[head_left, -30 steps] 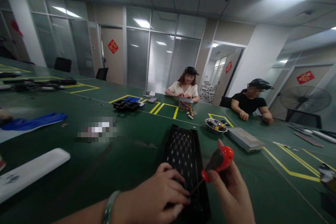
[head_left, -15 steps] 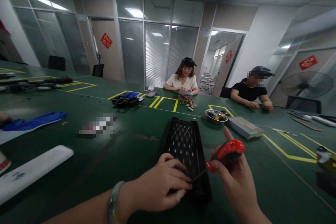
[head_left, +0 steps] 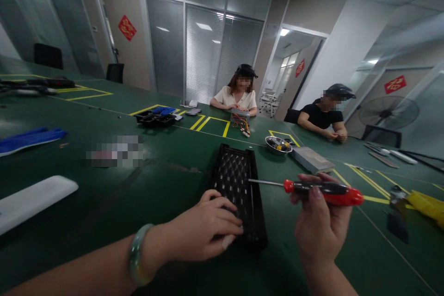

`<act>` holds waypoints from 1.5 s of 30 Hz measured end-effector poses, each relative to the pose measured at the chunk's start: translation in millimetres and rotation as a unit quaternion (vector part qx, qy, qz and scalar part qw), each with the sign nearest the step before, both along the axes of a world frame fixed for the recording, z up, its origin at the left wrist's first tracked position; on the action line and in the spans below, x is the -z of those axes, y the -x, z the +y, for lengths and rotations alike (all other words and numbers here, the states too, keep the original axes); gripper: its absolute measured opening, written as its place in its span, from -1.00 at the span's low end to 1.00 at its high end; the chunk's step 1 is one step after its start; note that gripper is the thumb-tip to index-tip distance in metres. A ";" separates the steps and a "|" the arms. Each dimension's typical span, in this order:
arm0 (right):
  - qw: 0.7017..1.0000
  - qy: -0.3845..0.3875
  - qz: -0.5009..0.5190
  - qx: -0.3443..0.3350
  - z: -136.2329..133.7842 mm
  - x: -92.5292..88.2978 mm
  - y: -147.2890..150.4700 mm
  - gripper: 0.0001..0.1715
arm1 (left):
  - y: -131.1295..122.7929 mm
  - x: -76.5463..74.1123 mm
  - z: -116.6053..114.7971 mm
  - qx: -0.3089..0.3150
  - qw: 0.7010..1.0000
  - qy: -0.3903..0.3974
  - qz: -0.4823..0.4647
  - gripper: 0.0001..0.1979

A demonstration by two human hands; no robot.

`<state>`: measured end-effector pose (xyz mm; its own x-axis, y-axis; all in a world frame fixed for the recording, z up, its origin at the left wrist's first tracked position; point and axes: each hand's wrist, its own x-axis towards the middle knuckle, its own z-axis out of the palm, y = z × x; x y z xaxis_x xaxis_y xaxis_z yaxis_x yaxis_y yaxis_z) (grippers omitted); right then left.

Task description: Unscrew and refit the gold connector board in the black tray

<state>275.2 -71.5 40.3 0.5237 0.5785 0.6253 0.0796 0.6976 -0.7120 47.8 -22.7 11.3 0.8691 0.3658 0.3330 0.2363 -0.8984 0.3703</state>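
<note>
A black rectangular plastic tray-like casing point(head_left: 231, 171) with a patterned, lattice-like inside lies lengthwise on the green table. My left hand point(head_left: 211, 226), with a green bangle at the wrist, holds the near end of this casing, fingers bent over it and thumb beside them. What lies under those fingers is hidden. In my right hand point(head_left: 317, 222) is a red and black screwdriver point(head_left: 326, 190), held nearly level with its handle across the fingers. Its metal shaft points left, the tip showing over the right side of the casing.
Beyond the casing stand a metal bowl point(head_left: 278, 145) of small parts and a grey box point(head_left: 314, 160). Two people sit across the table, one behind a device with coloured wires point(head_left: 241, 122). A white bar point(head_left: 38, 199) and blue gloves point(head_left: 31, 138) lie left; a yellow item point(head_left: 426, 208) lies right.
My right hand has drawn the screwdriver up and away from my left fingers and turned it from slanting down to nearly level. My left hand stays on the casing. The view has shifted slightly.
</note>
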 end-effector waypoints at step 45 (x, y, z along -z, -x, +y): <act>0.797 0.308 -0.517 -0.060 44.5 48.2 -11.0 -0.60 | 6.5 44.0 48.8 -0.370 0.856 0.238 -0.271 -0.49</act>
